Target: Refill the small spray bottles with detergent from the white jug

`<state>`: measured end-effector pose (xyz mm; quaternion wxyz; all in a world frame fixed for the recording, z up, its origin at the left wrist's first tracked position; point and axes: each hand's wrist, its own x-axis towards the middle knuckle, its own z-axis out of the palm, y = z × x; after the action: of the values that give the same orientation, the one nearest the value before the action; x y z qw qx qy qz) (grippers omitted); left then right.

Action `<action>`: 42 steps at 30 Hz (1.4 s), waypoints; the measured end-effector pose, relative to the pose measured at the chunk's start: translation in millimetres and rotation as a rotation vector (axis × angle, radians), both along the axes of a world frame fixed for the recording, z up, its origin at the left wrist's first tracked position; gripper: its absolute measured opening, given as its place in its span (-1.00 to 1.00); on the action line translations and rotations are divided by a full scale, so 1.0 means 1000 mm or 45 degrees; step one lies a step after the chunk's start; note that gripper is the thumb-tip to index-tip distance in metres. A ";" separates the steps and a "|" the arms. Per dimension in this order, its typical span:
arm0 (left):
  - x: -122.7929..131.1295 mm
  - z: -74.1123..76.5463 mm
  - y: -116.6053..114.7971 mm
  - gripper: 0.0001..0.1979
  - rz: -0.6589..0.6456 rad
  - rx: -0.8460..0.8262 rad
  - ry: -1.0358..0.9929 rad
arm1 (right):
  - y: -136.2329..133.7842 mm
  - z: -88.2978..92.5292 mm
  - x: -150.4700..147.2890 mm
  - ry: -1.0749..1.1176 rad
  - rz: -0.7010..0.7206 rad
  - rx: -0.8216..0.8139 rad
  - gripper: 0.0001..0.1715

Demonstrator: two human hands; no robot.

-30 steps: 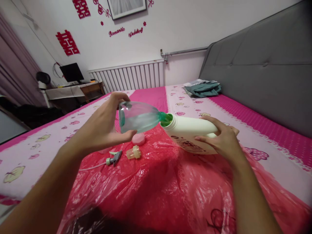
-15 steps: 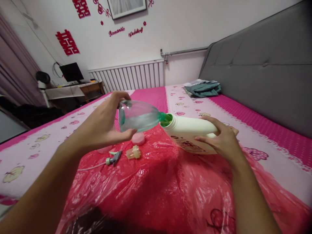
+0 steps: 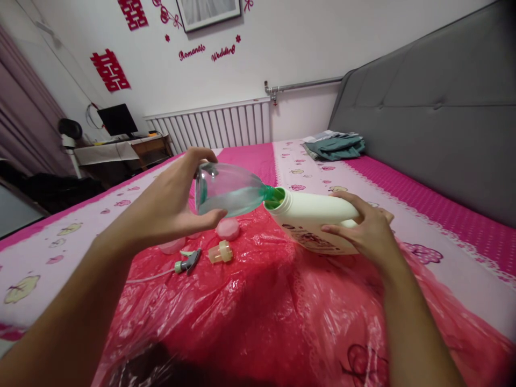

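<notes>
My left hand [image 3: 181, 196] is closed around the base of a clear green spray bottle [image 3: 231, 188], which lies almost level with some liquid inside. Its green neck points right and sits at the open mouth of a cream plastic jug [image 3: 322, 215]. Green shows inside that mouth. With my right hand [image 3: 363, 226] I grip the jug by its handle side, and it leans toward the bottle. Below my left hand lie a grey spray trigger head [image 3: 189, 262] with a thin tube, a yellowish translucent cap [image 3: 221, 252] and a round pink piece [image 3: 228, 229].
Red plastic sheeting [image 3: 250, 317] covers the near part of the bed. Folded clothes [image 3: 336, 146] lie by the grey headboard [image 3: 427, 107]. Beyond the bed are a white radiator [image 3: 217, 126] and a desk with a monitor [image 3: 117, 120].
The spray bottle's base has risen very slightly with my left hand. The jug and my right hand are nearly unmoved.
</notes>
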<state>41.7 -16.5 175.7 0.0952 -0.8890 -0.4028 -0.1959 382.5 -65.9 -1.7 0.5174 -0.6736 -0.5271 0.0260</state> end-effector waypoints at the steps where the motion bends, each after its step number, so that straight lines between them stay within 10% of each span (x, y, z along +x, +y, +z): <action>1: 0.000 0.000 0.000 -0.33 0.005 -0.004 0.000 | 0.000 0.000 0.000 0.005 -0.003 -0.004 -0.20; 42: 0.020 0.016 0.003 -0.27 -0.064 -0.029 -0.032 | 0.000 -0.002 0.002 -0.003 0.024 0.020 -0.28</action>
<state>61.7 -13.8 191.9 0.0751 -0.8972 -0.3839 -0.2049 384.7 -65.7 -3.4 0.5218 -0.6645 -0.5343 0.0259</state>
